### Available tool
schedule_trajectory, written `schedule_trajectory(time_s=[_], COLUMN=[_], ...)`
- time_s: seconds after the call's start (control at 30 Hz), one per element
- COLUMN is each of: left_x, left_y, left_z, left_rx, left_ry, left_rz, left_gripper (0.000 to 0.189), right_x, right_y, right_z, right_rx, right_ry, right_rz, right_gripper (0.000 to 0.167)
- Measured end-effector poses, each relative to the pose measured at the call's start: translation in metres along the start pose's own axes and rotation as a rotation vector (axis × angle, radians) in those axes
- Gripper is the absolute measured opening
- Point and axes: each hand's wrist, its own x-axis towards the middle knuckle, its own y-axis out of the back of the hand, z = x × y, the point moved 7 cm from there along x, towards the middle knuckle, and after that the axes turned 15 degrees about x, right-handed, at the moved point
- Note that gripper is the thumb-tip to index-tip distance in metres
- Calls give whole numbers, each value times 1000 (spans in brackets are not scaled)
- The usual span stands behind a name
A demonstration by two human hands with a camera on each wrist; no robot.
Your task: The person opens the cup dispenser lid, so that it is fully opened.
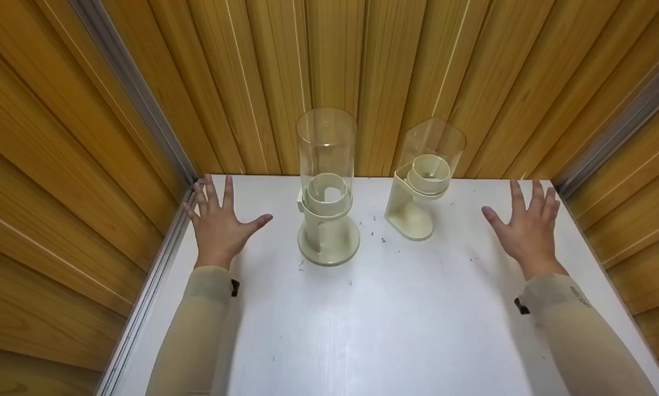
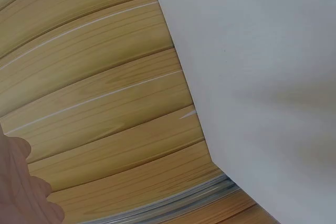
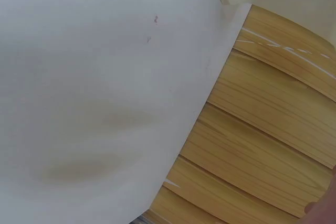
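Note:
My left hand is spread over the left of the white table, fingers straight and thumb out, holding nothing. To its right stands a cream holder on a round base, with a tall clear cylinder upright in its ring. Farther right is a second cream holder, whose clear top comes to a point. My right hand is spread to the right of that, also with nothing in it. In the left wrist view, fingers show at the lower left edge.
Wood-patterned panels rise behind and at both sides of the white table. Grey metal rails run along the corners and down the left edge. Small dark marks dot the tabletop between the two holders.

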Motion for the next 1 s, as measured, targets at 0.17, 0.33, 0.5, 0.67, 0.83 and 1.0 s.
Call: schedule_trajectory(time_s=[0.17, 0.33, 0.5, 0.67, 0.83, 1.0], left_x=[-5, -10, -14, -16, -17, -19], left_y=[8, 16, 23, 25, 26, 28], left_z=[9, 19, 27, 35, 42, 50], left_rx=[-35, -91, -143, -198, -249, -320], left_ry=[-7, -24, -37, -49, -54, -60], left_rz=[-3, -6, 9, 34, 36, 69], left_gripper=[139, 139, 140, 138, 138, 142], right_x=[-2, -6, -10, -16, -20, -25], right_y=[3, 5, 7, 7, 6, 1], right_z=[-12, -25, -44, -63, -78, -92], right_rx=[25, 59, 102, 168, 257, 377], right_ry=[25, 29, 63, 113, 124, 161], right_rz=[18, 33, 61, 100, 86, 68], right_gripper=[110, 111, 109, 108, 105, 104])
